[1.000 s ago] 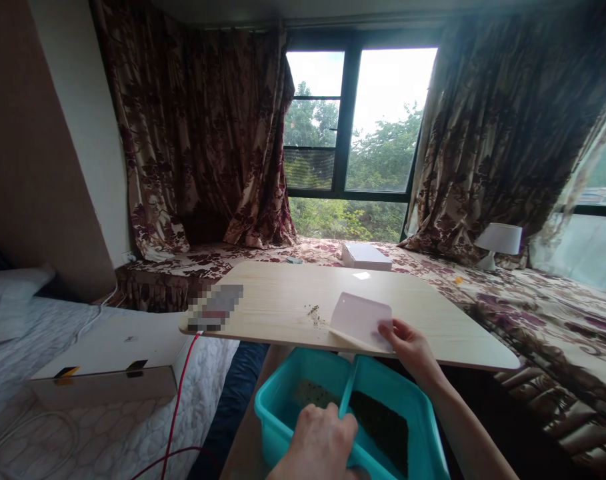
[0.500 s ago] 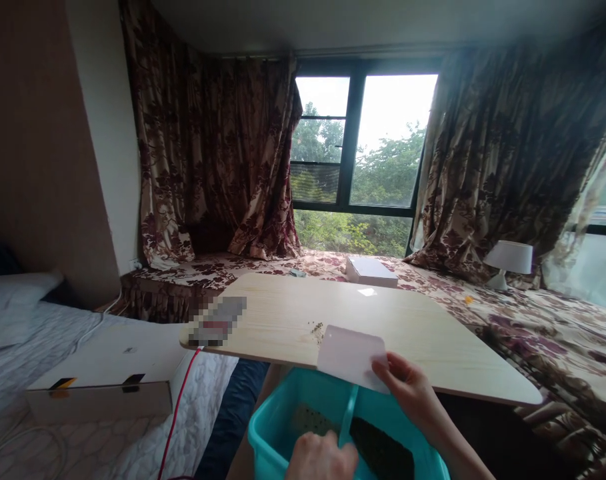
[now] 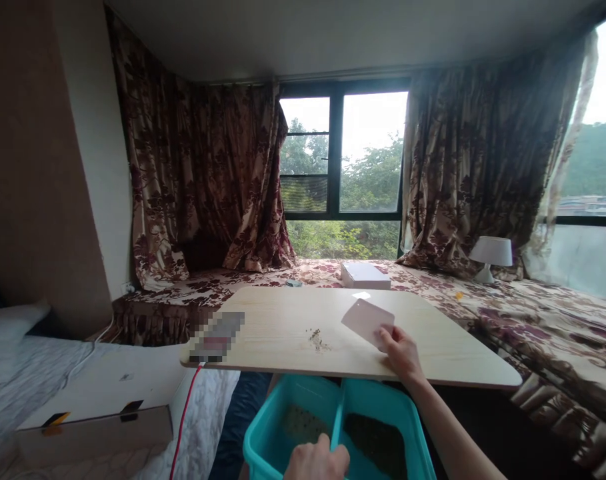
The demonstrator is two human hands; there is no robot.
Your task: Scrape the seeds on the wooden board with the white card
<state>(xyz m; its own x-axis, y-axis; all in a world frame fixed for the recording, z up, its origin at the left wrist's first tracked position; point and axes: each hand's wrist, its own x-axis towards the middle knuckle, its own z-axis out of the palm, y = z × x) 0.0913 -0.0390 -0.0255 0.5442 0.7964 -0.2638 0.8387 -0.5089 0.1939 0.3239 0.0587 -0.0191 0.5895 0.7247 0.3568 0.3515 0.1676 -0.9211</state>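
Note:
My right hand (image 3: 401, 350) grips a thin white plastic scraper (image 3: 367, 323) with rounded corners and a small hole, holding it tilted above the light wood tabletop (image 3: 277, 313). To its left, a small scatter of brownish grains (image 3: 317, 340) lies on the tabletop. Below the table's front edge is a teal two-compartment tub (image 3: 417, 427). Pale material with dark specks (image 3: 305, 423) sits in its left compartment, dark material (image 3: 375, 440) in the right one. My left hand (image 3: 317, 460) is closed at the tub's middle divider; its grip is partly hidden.
A blurred-out flat device (image 3: 217, 337) with a red cable (image 3: 183, 413) lies at the table's left end. A white box (image 3: 103, 393) rests on the bed at left. On the window seat behind stand another white box (image 3: 365, 275) and a small lamp (image 3: 490, 257).
My right hand has raised the scraper away from the table's front edge, back and to the right of the grains. My left hand stays at the divider. The view has shifted slightly.

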